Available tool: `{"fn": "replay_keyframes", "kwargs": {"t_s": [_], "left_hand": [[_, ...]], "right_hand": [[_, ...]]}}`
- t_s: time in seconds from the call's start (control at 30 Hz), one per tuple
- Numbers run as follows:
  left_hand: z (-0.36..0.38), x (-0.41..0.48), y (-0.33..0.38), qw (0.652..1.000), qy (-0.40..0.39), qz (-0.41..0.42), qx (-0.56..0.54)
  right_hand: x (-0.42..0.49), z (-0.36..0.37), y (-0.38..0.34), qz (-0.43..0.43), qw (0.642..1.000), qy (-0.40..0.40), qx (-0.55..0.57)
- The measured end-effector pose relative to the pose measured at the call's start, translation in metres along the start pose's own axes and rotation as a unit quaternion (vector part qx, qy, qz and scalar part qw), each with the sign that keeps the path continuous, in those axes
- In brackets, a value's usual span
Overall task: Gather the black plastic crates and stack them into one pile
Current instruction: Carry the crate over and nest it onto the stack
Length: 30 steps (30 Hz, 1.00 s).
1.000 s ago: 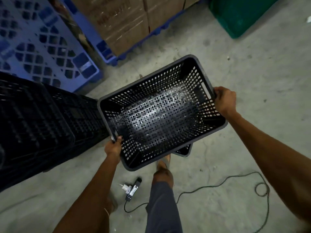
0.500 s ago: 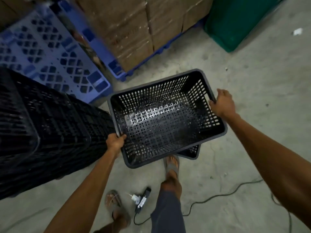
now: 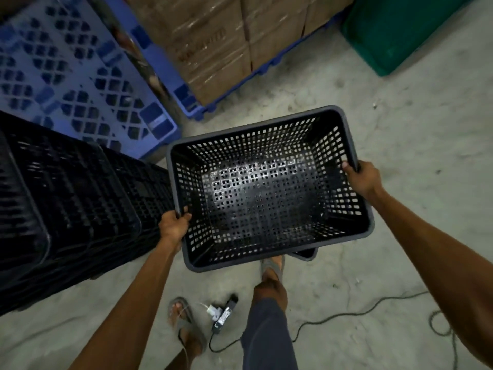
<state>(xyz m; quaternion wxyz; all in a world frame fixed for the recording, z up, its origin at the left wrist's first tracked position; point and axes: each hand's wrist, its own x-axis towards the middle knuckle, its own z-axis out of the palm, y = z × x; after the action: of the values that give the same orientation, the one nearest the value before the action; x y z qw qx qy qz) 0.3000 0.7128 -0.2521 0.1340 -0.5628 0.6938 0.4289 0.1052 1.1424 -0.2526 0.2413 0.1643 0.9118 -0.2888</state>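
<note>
I hold a black perforated plastic crate (image 3: 266, 193) open side up, above the concrete floor. My left hand (image 3: 173, 225) grips its left rim near the front corner. My right hand (image 3: 362, 177) grips the right rim. A second black crate (image 3: 305, 254) shows only as a corner under the held one's front edge. To the left lies a tall pile of black crates (image 3: 66, 204), tipped on its side, its near end close to the held crate's left wall.
Blue plastic pallets (image 3: 80, 76) lean behind the pile. Wrapped cardboard boxes (image 3: 213, 44) sit on a blue pallet at the back, a green bin (image 3: 400, 30) at the top right. A plug adapter (image 3: 222, 312) and cable (image 3: 360, 311) lie by my sandalled feet.
The held crate has levelled out and swung closer to the pile on the left. My view and feet have shifted forward; both hands keep their grip.
</note>
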Motion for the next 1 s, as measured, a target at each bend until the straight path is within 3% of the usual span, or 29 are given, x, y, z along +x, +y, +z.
{"fn": "replay_keyframes", "kwargs": {"t_s": [0.1,0.27,0.47,0.73,0.93,1.0], "left_hand": [[-0.032,-0.026,0.04,0.999,-0.016,0.032,-0.004],[-0.102,-0.086,0.111,0.988,-0.015,0.153,0.008],[-0.217,-0.173,0.206,0.944,-0.009,0.33,-0.009],[-0.405,-0.301,0.296,0.859,0.075,0.488,-0.132],[-0.575,-0.365,0.301,0.772,0.187,0.587,-0.156],[-0.624,-0.378,0.29,0.758,0.225,0.591,-0.161]], "right_hand": [[-0.036,-0.049,-0.031,-0.014,0.999,0.039,0.005],[-0.125,-0.142,-0.096,-0.052,0.991,0.126,-0.012],[-0.272,-0.264,-0.18,-0.103,0.956,0.275,-0.013],[-0.478,-0.379,-0.285,-0.182,0.873,0.449,0.059],[-0.589,-0.393,-0.373,-0.269,0.817,0.486,0.155],[-0.614,-0.388,-0.404,-0.298,0.805,0.479,0.184]]}}
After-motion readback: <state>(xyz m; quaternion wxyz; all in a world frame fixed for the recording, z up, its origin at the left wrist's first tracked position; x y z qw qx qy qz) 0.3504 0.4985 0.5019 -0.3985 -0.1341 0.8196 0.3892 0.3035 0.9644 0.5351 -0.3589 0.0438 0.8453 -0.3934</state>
